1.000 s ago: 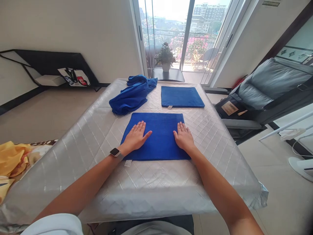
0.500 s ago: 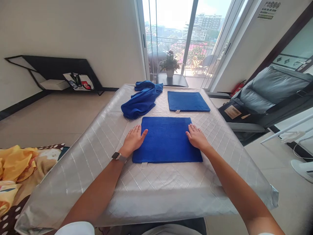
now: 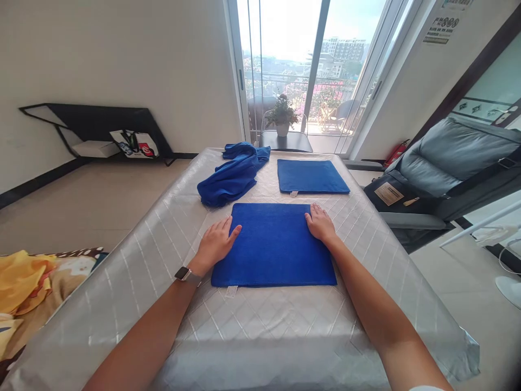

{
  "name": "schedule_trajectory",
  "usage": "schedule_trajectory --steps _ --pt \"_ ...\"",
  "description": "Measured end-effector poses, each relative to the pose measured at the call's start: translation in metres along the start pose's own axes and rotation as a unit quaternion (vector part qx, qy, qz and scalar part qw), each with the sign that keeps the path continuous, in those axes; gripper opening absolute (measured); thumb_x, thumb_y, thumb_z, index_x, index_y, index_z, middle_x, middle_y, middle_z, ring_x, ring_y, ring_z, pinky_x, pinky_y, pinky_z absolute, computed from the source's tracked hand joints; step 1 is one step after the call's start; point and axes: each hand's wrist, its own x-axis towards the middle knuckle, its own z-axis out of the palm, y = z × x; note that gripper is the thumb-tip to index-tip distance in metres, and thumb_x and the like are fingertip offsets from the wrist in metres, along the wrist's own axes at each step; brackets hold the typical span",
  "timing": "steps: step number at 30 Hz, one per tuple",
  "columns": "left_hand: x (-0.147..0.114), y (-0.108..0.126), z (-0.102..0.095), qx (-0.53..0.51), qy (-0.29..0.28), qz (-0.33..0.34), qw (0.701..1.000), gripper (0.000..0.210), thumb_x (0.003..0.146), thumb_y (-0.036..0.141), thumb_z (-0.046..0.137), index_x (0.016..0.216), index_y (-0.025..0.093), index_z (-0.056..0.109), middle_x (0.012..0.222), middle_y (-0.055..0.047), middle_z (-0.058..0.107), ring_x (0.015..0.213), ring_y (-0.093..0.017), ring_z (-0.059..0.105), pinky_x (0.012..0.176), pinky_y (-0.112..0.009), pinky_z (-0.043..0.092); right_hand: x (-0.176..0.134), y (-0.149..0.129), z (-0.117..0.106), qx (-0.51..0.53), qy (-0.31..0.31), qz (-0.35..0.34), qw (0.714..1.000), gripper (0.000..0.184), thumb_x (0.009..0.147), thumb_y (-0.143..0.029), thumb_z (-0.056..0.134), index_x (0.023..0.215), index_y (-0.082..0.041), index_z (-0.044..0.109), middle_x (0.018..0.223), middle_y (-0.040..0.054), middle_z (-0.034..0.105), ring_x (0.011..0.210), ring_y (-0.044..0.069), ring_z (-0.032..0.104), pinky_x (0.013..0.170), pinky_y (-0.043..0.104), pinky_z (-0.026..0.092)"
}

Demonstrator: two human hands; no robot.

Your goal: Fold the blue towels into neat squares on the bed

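Note:
A blue towel (image 3: 272,247), folded into a flat rectangle with a small white tag at its front left, lies on the table in front of me. My left hand (image 3: 215,239) rests on its left edge, fingers stretched out and thumb over the cloth. At the right edge my right hand (image 3: 321,221) lies flat, fingers extended, touching the cloth's upper right corner. Behind it to the right is a second folded blue towel (image 3: 312,176). A crumpled blue towel (image 3: 232,176) lies in a loose heap at the back left.
A silver quilted cover (image 3: 142,271) drapes over the table. Behind its far edge a potted plant (image 3: 283,115) stands on a chair before the sliding glass door. A grey armchair (image 3: 456,163) is to the right; yellow cloth (image 3: 24,282) lies at the lower left.
The view has tilted upward slightly, so the table appears lower and nearer. Both hands stay on the left and right edges of the folded towel, the right slightly closer to its upper corner.

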Motion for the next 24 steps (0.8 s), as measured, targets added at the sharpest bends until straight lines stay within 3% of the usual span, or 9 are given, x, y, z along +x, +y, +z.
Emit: schedule_trajectory --steps 6,9,12,17,21,24 --pt "0.003 0.006 -0.008 0.019 0.032 -0.026 0.999 0.072 0.104 0.059 0.019 0.148 0.011 0.050 0.145 -0.017 0.058 0.132 -0.032 0.053 0.112 -0.049 0.042 -0.002 -0.002 -0.003 0.024 0.006 0.002 1.000 0.065 0.107 -0.040 0.020 0.160 -0.003 0.025 0.168 0.0140 0.023 0.155 0.022 0.021 0.126 0.037 0.014" --pt "0.006 0.024 -0.013 0.009 0.052 0.010 0.999 0.066 0.104 0.055 0.021 0.145 0.014 0.054 0.144 -0.016 0.058 0.134 -0.031 0.051 0.114 -0.048 0.040 -0.003 -0.002 -0.003 0.037 0.011 0.001 0.999 0.065 0.106 -0.039 0.021 0.160 -0.002 0.026 0.168 0.0142 0.024 0.155 0.023 0.022 0.126 0.037 0.014" --pt "0.016 0.062 -0.015 -0.025 0.023 0.110 0.993 0.062 0.105 0.054 0.024 0.144 0.017 0.054 0.142 -0.013 0.060 0.133 -0.027 0.052 0.116 -0.045 0.040 -0.003 -0.003 -0.003 0.043 0.013 0.001 0.999 0.064 0.106 -0.039 0.022 0.160 -0.004 0.027 0.168 0.0144 0.025 0.155 0.022 0.022 0.126 0.037 0.014" --pt "0.055 0.156 0.002 -0.062 -0.005 0.287 0.956 0.060 0.106 0.053 0.029 0.144 0.014 0.053 0.141 -0.016 0.060 0.133 -0.027 0.054 0.115 -0.042 0.041 -0.005 -0.002 -0.004 0.047 0.021 -0.002 0.999 0.061 0.106 -0.035 0.022 0.160 -0.005 0.029 0.168 0.0146 0.025 0.155 0.022 0.022 0.125 0.038 0.016" --pt "0.097 0.214 0.035 -0.103 0.006 0.275 0.956 0.060 0.107 0.049 0.025 0.146 0.009 0.049 0.148 -0.020 0.055 0.142 -0.025 0.046 0.119 -0.040 0.036 -0.007 0.002 -0.003 0.034 0.014 -0.021 0.999 0.060 0.105 -0.031 0.024 0.160 -0.007 0.028 0.168 0.0129 0.024 0.156 0.022 0.021 0.126 0.038 0.016" --pt "0.117 0.223 0.058 -0.107 -0.039 0.225 0.968 0.060 0.108 0.046 0.022 0.150 0.010 0.045 0.154 -0.021 0.049 0.147 -0.025 0.040 0.122 -0.044 0.030 -0.007 0.003 -0.003 0.034 0.021 -0.021 0.999 0.060 0.104 -0.028 0.026 0.160 -0.008 0.029 0.168 0.0115 0.026 0.155 0.023 0.022 0.126 0.037 0.016"
